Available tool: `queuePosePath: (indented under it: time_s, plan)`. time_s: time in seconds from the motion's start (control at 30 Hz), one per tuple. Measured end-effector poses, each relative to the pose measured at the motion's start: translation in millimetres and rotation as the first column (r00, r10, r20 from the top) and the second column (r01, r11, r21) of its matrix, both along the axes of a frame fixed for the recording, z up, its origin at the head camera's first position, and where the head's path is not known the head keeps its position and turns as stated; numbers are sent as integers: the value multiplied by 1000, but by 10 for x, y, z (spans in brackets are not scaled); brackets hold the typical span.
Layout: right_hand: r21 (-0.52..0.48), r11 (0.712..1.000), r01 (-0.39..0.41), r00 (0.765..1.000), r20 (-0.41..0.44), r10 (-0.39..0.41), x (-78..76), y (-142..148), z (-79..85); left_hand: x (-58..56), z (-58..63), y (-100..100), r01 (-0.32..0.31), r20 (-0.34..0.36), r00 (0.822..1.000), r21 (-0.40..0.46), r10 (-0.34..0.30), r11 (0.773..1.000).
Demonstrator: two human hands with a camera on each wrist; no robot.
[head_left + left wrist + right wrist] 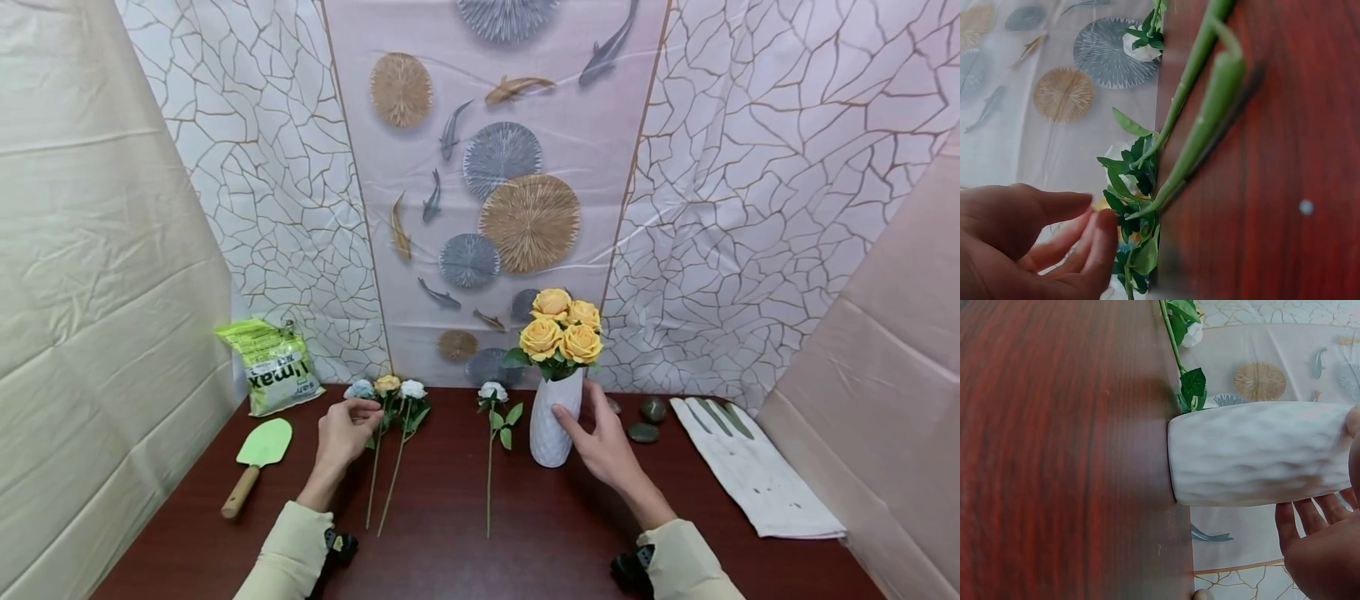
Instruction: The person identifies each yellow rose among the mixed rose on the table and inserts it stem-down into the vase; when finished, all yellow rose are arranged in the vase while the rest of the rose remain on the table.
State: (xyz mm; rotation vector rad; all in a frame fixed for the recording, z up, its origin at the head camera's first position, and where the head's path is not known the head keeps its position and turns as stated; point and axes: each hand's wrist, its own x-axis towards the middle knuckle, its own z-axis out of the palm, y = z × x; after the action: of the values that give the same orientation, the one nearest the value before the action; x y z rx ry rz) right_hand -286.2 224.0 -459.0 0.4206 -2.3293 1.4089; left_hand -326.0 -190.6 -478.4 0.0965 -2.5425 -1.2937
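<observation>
My right hand (pixel 603 437) grips a white textured vase (pixel 551 421), thumb across its front. Several yellow roses (pixel 561 329) stand in the vase. In the right wrist view, the vase's base (pixel 1179 459) is at the tabletop. My left hand (pixel 347 429) hovers by three artificial flowers on the left: a pale blue one (pixel 360 389), a yellow rose (pixel 387 384) and a white rose (pixel 412 390). Its thumb and fingertips come close together in front of the leaves (pixel 1138 165), with nothing visibly held. Another white rose (pixel 492 392) lies between these flowers and the vase.
A green-bladed trowel (pixel 264 443) with a wooden handle lies at the left, before a green-and-white bag (pixel 272 368). On the right are dark stones (pixel 642 432) and white work gloves (pixel 757 475). A patterned curtain (pixel 480 208) hangs behind the dark red table (pixel 450 558).
</observation>
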Motion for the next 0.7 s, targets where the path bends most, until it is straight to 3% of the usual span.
queuePosePath:
  time_s: [0.1, 0.37, 0.7]
  plan:
    - [-7, 1000, 1, 1000, 1, -1, -23, 15, -25, 16, 1, 1, 28, 51, 998, -28, -27, 999]
    - [-12, 1000, -4, 1000, 6, 4, -17, -3, -13, 30, -14, -22, 41, 133, 991, -106, -27, 994]
    - [-3, 1000, 4, 1000, 8, -4, -21, 16, -25, 38, 5, -11, 97, 223, 972, -107, -72, 989]
